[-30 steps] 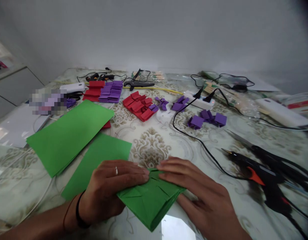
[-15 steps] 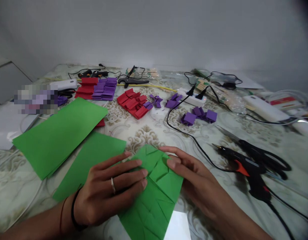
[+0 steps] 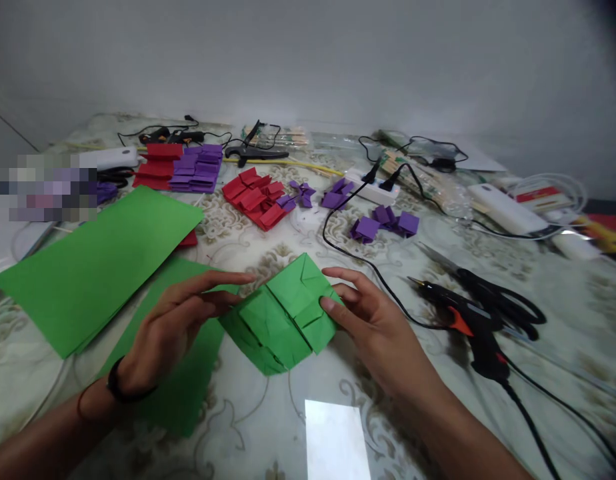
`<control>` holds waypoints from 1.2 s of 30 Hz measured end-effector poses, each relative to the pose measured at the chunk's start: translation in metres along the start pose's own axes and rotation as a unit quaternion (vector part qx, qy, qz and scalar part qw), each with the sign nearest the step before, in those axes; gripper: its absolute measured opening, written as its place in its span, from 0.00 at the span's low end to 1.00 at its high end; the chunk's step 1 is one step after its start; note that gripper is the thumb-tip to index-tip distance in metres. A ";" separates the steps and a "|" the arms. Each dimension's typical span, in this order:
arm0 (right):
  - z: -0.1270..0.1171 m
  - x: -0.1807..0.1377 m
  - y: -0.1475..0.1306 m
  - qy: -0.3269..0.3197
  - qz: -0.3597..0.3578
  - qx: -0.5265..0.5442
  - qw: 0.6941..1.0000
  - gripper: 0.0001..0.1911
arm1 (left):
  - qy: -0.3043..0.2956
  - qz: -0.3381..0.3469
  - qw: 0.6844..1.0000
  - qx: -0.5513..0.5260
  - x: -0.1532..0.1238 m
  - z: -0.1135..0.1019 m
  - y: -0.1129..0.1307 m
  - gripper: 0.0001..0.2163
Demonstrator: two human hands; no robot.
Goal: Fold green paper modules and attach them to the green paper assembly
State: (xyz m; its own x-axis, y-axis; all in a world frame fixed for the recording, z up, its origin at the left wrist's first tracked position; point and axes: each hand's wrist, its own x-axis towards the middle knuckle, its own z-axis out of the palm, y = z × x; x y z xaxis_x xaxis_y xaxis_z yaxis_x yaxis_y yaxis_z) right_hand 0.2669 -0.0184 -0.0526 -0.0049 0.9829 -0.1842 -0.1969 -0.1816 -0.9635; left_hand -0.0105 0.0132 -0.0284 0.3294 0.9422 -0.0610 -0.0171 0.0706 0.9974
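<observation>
A folded green paper piece [image 3: 283, 313] with several creases is held between both my hands just above the patterned table. My left hand [image 3: 173, 327] pinches its left edge, fingers stretched toward it. My right hand [image 3: 373, 327] grips its right edge, thumb and fingertips closed on the paper. Under my left hand lies a flat green sheet [image 3: 188, 373].
A stack of green sheets [image 3: 93, 260] lies at the left. Red folded pieces [image 3: 255, 197] and purple folded pieces [image 3: 383, 223] sit farther back. A black glue gun [image 3: 468, 327], scissors [image 3: 493, 293], a power strip [image 3: 375, 190] and cables occupy the right side.
The green piece was pressed flat near the table's front edge; now it is lifted, turned and folded smaller, farther from me. My left hand moved off its top to its left edge.
</observation>
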 end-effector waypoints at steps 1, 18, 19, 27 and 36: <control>0.001 0.000 0.000 0.003 -0.007 -0.006 1.000 0.24 | 0.010 -0.027 0.999 -0.031 0.000 0.001 0.002 0.15; 0.011 -0.015 -0.011 -0.037 -0.040 -0.181 0.982 0.24 | -0.146 0.022 0.970 0.192 0.001 0.006 -0.012 0.07; 0.012 -0.016 -0.010 -0.027 -0.060 -0.224 0.972 0.26 | -0.135 0.048 0.968 0.204 0.002 0.007 -0.014 0.09; 0.016 -0.019 0.006 -0.059 -0.171 -0.449 0.875 0.40 | -0.083 0.204 0.893 0.392 -0.006 0.013 -0.026 0.17; 0.015 -0.015 0.009 -0.069 -0.181 -0.456 0.869 0.31 | -0.117 0.234 0.851 0.456 -0.013 0.014 -0.027 0.27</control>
State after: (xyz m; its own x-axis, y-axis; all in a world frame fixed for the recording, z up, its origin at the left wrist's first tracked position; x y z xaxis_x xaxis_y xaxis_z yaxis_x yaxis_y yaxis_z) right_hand 0.2507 -0.0342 -0.0555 -0.2350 0.9637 0.1264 0.6480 0.2523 -0.7186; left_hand -0.0010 -0.0053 -0.0544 0.6689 0.6988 0.2535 0.5069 -0.6781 0.5322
